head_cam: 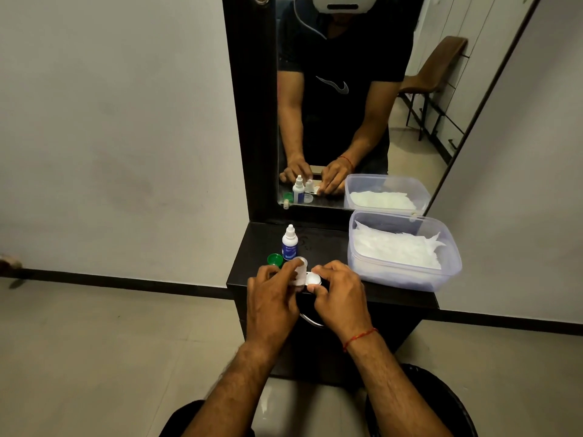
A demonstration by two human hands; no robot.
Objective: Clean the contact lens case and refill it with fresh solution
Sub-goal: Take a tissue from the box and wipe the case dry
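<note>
The white contact lens case (314,279) lies at the front edge of the black vanity shelf (328,247). My right hand (339,290) grips its right end between curled fingers and thumb. My left hand (271,291) pinches a folded white tissue (299,274) and holds it against the case's left side. Just behind my left hand a green cap (274,259) rests on the shelf. The white solution bottle (289,242) with a blue label stands upright behind it, with no cap on its tip.
A clear plastic box (403,274) holding white tissues sits on the right of the shelf. A mirror (347,105) in a black frame rises behind it. A metal drawer handle (310,321) shows below the shelf edge. Tiled floor lies around the cabinet.
</note>
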